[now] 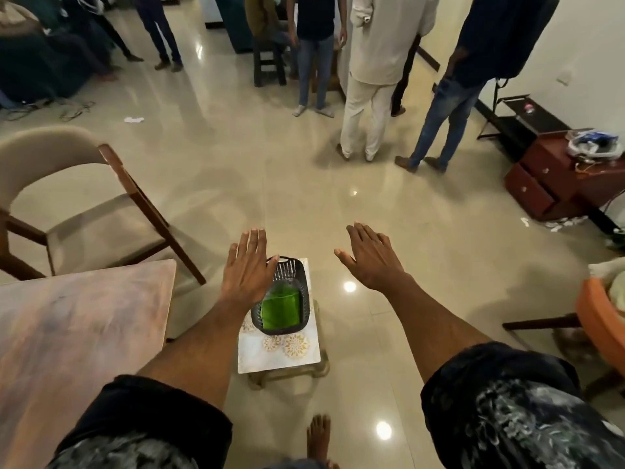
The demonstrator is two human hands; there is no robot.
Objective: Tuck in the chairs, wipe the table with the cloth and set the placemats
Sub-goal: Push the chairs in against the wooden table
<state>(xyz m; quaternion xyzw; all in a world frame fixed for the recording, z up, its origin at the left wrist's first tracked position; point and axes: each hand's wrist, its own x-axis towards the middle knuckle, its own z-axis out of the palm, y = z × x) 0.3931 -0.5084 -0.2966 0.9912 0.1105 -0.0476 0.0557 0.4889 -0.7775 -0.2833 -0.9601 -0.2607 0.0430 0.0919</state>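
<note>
Your left hand [248, 264] and right hand [370, 257] both flat, released, green cloth [282, 308] in basket [302, 286] at six o'clock, chair [77, 204] at nine o'clock

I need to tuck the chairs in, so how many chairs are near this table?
2. A beige-backed chair stands pulled out beyond the table at the left; an orange chair is cut off at the right edge. Others may lie out of view.
</note>
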